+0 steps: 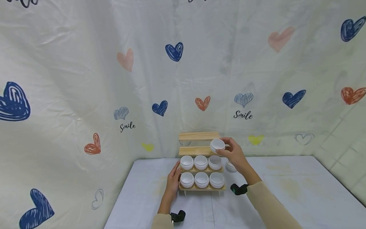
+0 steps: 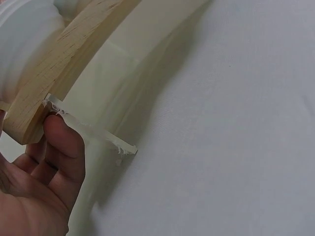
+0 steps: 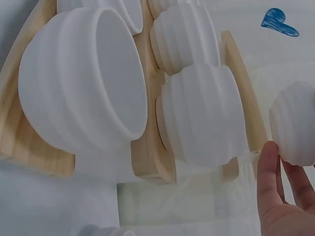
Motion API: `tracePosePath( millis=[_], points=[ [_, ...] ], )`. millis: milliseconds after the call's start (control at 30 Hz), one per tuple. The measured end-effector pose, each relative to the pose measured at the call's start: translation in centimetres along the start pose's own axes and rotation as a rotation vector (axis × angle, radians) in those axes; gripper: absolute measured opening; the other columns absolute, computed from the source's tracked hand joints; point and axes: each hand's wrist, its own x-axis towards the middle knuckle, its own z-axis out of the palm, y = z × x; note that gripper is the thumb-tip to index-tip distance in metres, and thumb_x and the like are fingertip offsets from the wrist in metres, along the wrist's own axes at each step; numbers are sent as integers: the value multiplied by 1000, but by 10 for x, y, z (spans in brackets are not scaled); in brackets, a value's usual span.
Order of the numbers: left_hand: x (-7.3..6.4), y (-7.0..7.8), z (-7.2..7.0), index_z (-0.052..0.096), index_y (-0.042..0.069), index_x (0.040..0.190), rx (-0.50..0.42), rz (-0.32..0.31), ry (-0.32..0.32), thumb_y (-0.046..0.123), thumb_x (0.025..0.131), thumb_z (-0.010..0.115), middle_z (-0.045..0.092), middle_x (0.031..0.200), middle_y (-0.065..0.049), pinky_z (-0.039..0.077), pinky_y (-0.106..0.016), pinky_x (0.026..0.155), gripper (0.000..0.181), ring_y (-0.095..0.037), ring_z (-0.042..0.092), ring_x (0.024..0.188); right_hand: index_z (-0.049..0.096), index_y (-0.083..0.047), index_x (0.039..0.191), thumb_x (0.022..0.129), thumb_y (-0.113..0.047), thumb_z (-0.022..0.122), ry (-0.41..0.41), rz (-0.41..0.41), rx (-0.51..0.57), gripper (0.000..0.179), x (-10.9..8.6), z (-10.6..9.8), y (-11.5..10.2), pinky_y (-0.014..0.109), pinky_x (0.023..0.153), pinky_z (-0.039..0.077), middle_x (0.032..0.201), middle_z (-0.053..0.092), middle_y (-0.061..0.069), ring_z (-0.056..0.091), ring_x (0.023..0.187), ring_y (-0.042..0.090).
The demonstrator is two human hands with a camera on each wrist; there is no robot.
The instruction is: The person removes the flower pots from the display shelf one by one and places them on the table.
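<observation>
A tiered wooden rack (image 1: 199,136) with clear supports stands at the back of the table. Its two lower shelves each carry three small white ribbed pots (image 1: 201,179). My left hand (image 1: 172,181) grips the left side of the rack; the left wrist view shows bent fingers at the end of a wooden shelf (image 2: 69,64), by its clear support. With the fingertips of my right hand (image 1: 235,156) I pinch another white pot (image 1: 218,144) at the right end of the third shelf up. The right wrist view shows this held pot (image 3: 295,123) beside the upper shelf bar (image 3: 241,93).
One more white pot (image 1: 230,166) sits on the table right of the rack, partly behind my right hand. White cloth (image 1: 280,190) covers the table. Behind the rack hangs a white curtain (image 1: 211,70) printed with hearts.
</observation>
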Motion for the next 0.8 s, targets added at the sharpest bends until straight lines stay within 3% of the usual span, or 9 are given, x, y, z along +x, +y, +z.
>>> tracePosePath(
  millis=[167,267,400,500,667,800],
  points=[
    [2,-2,0,41,15,158,2,-10,-4,27,109,48,41,162,-7,25,-52,123,51,-29,34,150,51,-10,142,91,-21,79,19,13,-9,59,-8,-8,2,26,87,53,137,57,13,62,104,9],
    [-3,11,-1,41,12,157,-7,-18,-23,24,109,50,41,162,-9,25,-53,123,51,-30,34,150,50,-11,143,91,-21,79,31,21,-16,60,-13,-13,3,27,88,52,138,56,12,61,105,9],
    [-2,10,0,43,16,157,12,-11,-22,28,108,51,42,161,-7,26,-52,123,51,-28,35,150,50,-9,142,91,-20,79,49,25,-28,60,-20,-20,8,26,86,53,137,55,11,61,103,8],
    [2,1,2,43,19,157,18,-7,-10,28,109,49,42,162,-5,24,-52,124,50,-27,34,151,50,-8,142,90,-20,80,66,36,-48,61,-24,-26,12,24,85,53,137,55,12,60,104,8],
    [-3,14,2,43,14,157,-5,-29,-28,21,109,49,40,162,-10,24,-54,123,49,-31,32,151,49,-9,144,91,-24,79,85,64,-75,62,-31,-32,16,23,85,52,139,55,11,58,107,11],
    [-4,11,0,42,14,157,7,-30,-19,24,109,49,40,162,-10,24,-54,123,50,-32,32,151,47,-9,145,92,-25,78,91,83,-80,63,-33,-37,23,23,85,52,139,54,9,57,108,9]
  ],
)
